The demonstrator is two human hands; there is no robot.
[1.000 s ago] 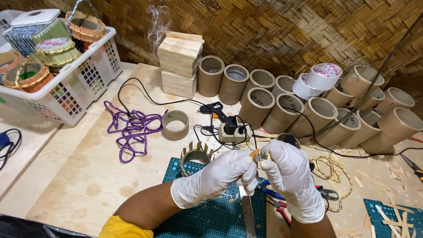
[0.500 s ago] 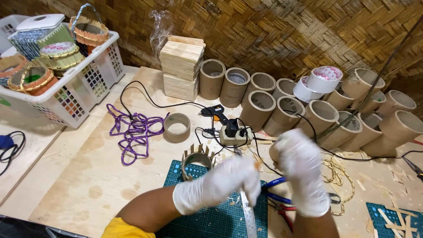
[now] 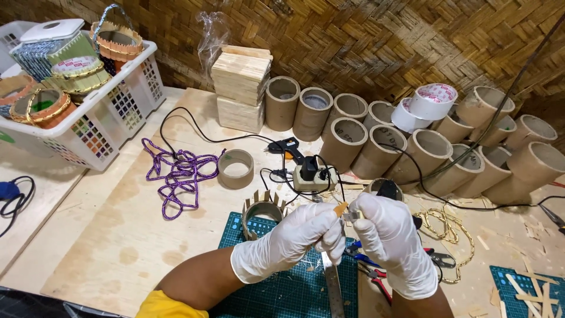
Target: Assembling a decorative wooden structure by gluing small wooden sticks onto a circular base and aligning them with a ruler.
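Observation:
Both my hands wear white gloves and meet over the green cutting mat (image 3: 282, 294). My left hand (image 3: 294, 238) pinches one end of a small wooden stick (image 3: 341, 208). Against it, my right hand (image 3: 391, 235) grips the same small piece; what else it holds is hidden. A metal ruler (image 3: 332, 285) lies on the mat below my hands. A cardboard ring edged with upright sticks (image 3: 262, 209) stands just left of my left hand.
Pliers (image 3: 376, 277) and a glue gun (image 3: 288, 147) with a power strip (image 3: 312, 174) lie near. Purple cord (image 3: 179, 174), a tape ring (image 3: 235, 168), stacked sticks (image 3: 241, 76), several cardboard tubes (image 3: 376, 141), white tape rolls (image 3: 432, 100), and a white basket (image 3: 118, 112) of finished pieces surround them.
My hands drew apart half a second ago, the right one lifting; now they have come back together around the small stick. The view has shifted slightly.

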